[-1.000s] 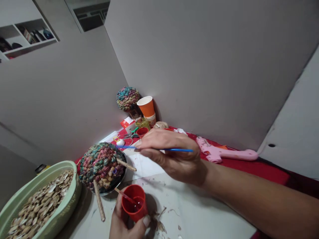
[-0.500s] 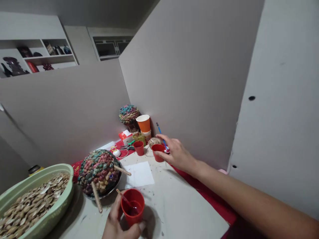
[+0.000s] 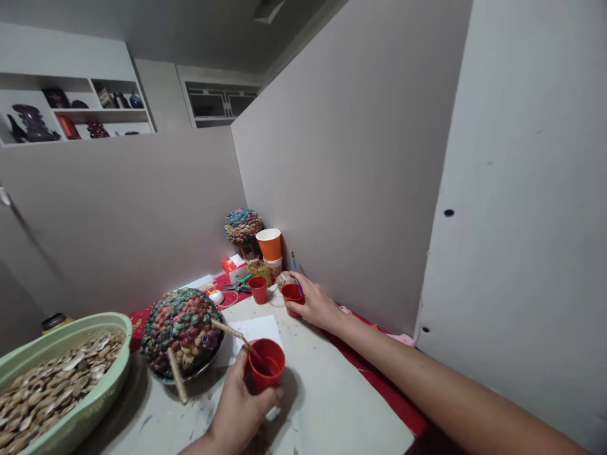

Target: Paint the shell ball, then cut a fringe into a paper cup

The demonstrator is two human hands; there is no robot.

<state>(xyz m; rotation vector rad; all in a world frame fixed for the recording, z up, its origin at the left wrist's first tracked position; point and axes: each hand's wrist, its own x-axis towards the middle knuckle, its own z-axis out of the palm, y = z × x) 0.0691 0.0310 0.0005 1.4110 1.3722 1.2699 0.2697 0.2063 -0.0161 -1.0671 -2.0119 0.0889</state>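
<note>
And at the left sat the pale-green plastic basket (image 3: 122, 357), oval and rigid, heaped with brittle-looking, curved brown shells (image 3: 66, 366). Next, the knobbly, multicoloured dome (image 3: 183, 325) rested in a round, shiny bowl (image 3: 167, 381); bulky and probably heavy, it looked best lifted from beneath, clear of its rough, stiff sticks. Near centre, on the pale tabletop (image 3: 341, 398), the left hand (image 3: 239, 404) had its grip clamped round the smooth red plastic cup (image 3: 266, 381): light, slightly slippery, safest held low and upright, with liquid and a thin stick inside. Farther right, the right hand (image 3: 317, 308) met another red cup (image 3: 290, 310) and a slender blue brush (image 3: 293, 262), thumb and fingers parted; whether that grip was clamped, I couldn't tell.
</note>
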